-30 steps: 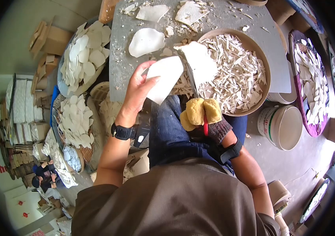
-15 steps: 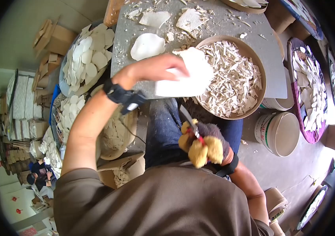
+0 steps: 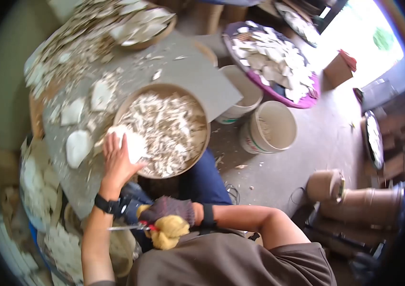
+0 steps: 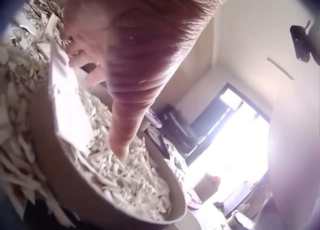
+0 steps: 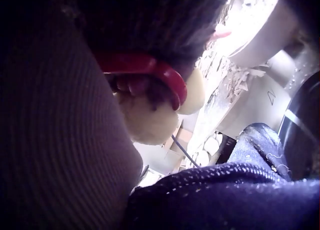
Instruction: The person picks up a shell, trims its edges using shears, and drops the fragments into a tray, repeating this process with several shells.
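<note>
My bare left hand (image 3: 118,159) lies spread, palm down, over a flat white piece (image 3: 135,148) at the near left side of a round tub (image 3: 207,131) of white cut strips. In the left wrist view the thumb extends over the strips, while the fingers reach across the piece (image 4: 70,107). Close to my belly, my right hand (image 3: 174,209), in a dark knitted glove with yellow foam pads (image 3: 170,232), grips red-handled scissors (image 3: 128,228). Their blades point left. The red handle loop (image 5: 170,82) curves around the padded fingers in the right wrist view.
On the grey table (image 3: 212,71) lie loose white pieces (image 3: 78,148) and crumbs. A large heap of flat pieces (image 3: 69,52) fills the far left. White buckets (image 3: 250,140) and a purple-edged tray (image 3: 309,101) stand off the table's right side.
My left hand has carried the white piece from its near-left position to the tub and now lies spread on it. The scissors have left the piece and dropped back toward my body. The view has turned right.
</note>
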Action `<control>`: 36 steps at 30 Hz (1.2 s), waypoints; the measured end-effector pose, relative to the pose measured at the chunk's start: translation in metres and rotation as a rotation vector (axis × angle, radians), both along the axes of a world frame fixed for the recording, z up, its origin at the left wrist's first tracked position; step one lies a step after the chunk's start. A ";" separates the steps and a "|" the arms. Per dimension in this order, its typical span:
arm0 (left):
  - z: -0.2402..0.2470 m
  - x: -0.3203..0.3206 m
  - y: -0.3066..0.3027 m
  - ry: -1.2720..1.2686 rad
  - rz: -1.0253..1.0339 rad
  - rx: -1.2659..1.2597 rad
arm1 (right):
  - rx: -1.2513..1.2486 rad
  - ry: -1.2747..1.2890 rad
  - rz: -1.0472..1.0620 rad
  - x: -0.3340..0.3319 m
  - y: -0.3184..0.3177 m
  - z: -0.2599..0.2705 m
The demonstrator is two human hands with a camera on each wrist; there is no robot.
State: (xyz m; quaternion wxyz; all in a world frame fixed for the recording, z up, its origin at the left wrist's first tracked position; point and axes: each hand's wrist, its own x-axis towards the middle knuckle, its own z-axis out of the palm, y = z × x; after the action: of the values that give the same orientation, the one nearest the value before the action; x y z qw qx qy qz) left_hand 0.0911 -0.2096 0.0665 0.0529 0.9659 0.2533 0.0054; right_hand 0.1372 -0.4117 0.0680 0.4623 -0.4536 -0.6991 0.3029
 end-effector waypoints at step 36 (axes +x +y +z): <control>-0.003 -0.118 -0.036 -1.397 0.672 -1.207 | -0.747 1.156 0.139 -0.007 0.020 -0.090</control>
State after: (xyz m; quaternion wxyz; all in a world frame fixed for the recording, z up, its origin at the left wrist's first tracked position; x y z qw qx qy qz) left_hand -0.0271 -0.2455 0.0637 0.6714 0.4337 0.3868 0.4599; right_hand 0.1301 -0.3912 -0.0222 0.5529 -0.3024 -0.2168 0.7455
